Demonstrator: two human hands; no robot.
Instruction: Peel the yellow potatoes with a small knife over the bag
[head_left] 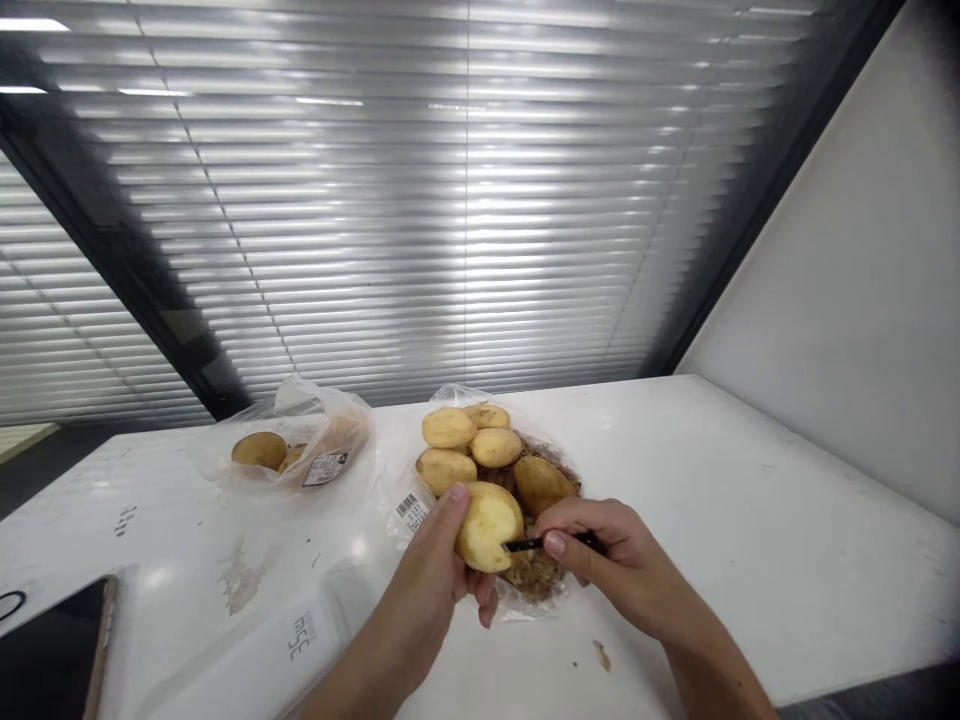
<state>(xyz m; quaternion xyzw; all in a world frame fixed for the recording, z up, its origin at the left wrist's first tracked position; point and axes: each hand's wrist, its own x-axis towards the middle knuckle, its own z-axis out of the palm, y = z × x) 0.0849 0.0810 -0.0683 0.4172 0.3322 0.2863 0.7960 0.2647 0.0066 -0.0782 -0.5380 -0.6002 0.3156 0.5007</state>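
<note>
My left hand point(442, 570) is wrapped around a potato point(487, 520), with the thumb on its upper left side. Pale yellow flesh shows on the side facing me. In my right hand point(611, 560) is a slim black tool point(527, 545), gripped between thumb and fingers. Its tip meets the lower right of the held potato; I cannot tell whether it is a knife or a peeler. Behind lie several light-skinned potatoes point(448, 428) and a browner potato point(544, 485) on a clear plastic bag point(405, 480). Brown peelings point(536, 585) are heaped beneath my hands.
A second plastic bag point(352, 425) with potatoes point(259, 450) lies at the back left of the white table point(720, 500). Nearer me are a white power bank point(262, 640) and a dark-screened phone point(56, 645). Window blinds point(420, 220) rise behind the table.
</note>
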